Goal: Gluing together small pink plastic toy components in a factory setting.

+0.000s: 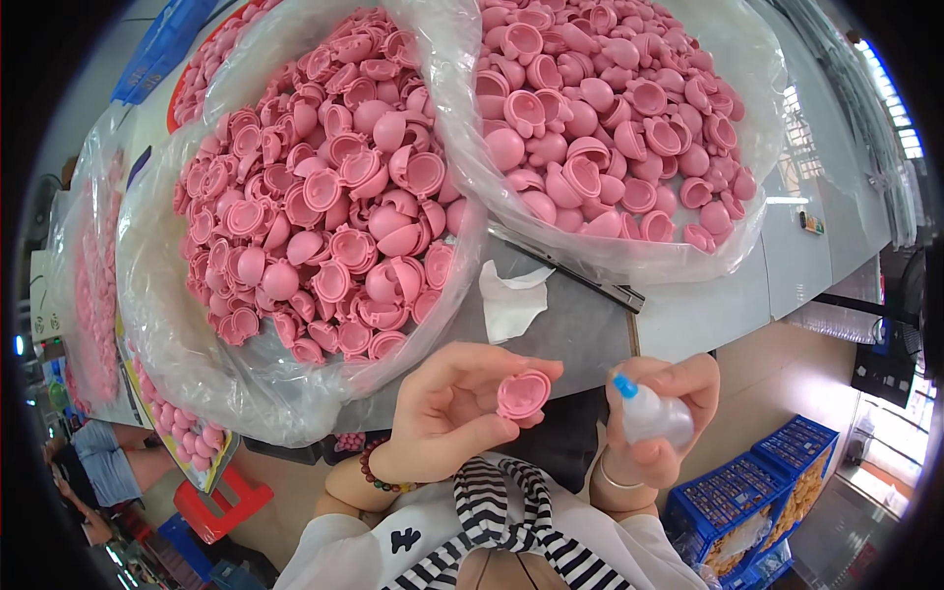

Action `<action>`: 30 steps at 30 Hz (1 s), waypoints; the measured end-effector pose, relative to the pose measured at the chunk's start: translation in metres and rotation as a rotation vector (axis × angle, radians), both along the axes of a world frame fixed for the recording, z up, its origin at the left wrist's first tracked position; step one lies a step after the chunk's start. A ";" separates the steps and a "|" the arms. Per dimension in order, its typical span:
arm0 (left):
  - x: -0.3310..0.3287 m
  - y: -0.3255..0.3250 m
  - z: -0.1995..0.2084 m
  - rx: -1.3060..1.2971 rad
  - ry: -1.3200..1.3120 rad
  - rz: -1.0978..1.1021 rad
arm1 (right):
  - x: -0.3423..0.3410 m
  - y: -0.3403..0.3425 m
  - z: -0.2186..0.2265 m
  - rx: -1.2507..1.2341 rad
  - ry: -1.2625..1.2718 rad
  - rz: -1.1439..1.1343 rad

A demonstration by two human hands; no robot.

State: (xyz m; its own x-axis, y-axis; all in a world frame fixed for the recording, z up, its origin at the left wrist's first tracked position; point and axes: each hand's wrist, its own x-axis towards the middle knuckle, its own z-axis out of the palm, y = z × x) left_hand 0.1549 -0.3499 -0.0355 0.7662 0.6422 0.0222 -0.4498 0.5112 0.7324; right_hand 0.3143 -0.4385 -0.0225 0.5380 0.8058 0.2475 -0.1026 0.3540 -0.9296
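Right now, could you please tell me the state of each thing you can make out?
Pink shell: held in the left grip, hollow side showing.
Translucent bottle: held in the right grip, tilted, blue tip uppermost; whether the tip is open is unclear.
Large left bag: open, heaped with pink pieces.
Large right bag: open, heaped likewise.
White sheet: lying creased on the table.
Blue crates: loaded.

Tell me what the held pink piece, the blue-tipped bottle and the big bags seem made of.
Pink piece: probably moulded plastic, softly shiny, with a crisp ridged rim. Blue-tipped bottle: likely plastic, smooth and cloudy-translucent; glass can't be fully excluded. Bags: apparently thin plastic film, see-through with glossy wrinkles.
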 end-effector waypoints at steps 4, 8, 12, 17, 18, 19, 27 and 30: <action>0.002 -0.002 0.001 -0.035 -0.054 -0.075 | 0.002 0.010 -0.003 0.291 -0.008 -0.046; 0.001 -0.003 -0.003 0.046 -0.014 -0.043 | 0.003 0.009 -0.002 0.344 -0.460 -0.147; 0.001 -0.004 -0.003 0.057 0.008 -0.024 | 0.000 0.010 0.001 0.317 -0.515 -0.127; 0.003 -0.004 -0.001 0.055 -0.001 -0.032 | -0.003 0.008 0.003 0.241 -0.499 -0.157; 0.002 -0.004 -0.001 0.055 0.001 -0.031 | -0.003 0.009 0.002 0.242 -0.497 -0.156; 0.002 -0.004 -0.001 0.046 -0.007 -0.032 | -0.002 0.009 0.002 0.238 -0.511 -0.147; 0.003 -0.004 0.000 0.042 -0.029 -0.028 | 0.000 0.010 -0.001 0.290 -0.468 -0.175; 0.004 -0.003 0.001 0.039 -0.028 -0.026 | 0.000 0.009 -0.001 0.293 -0.490 -0.143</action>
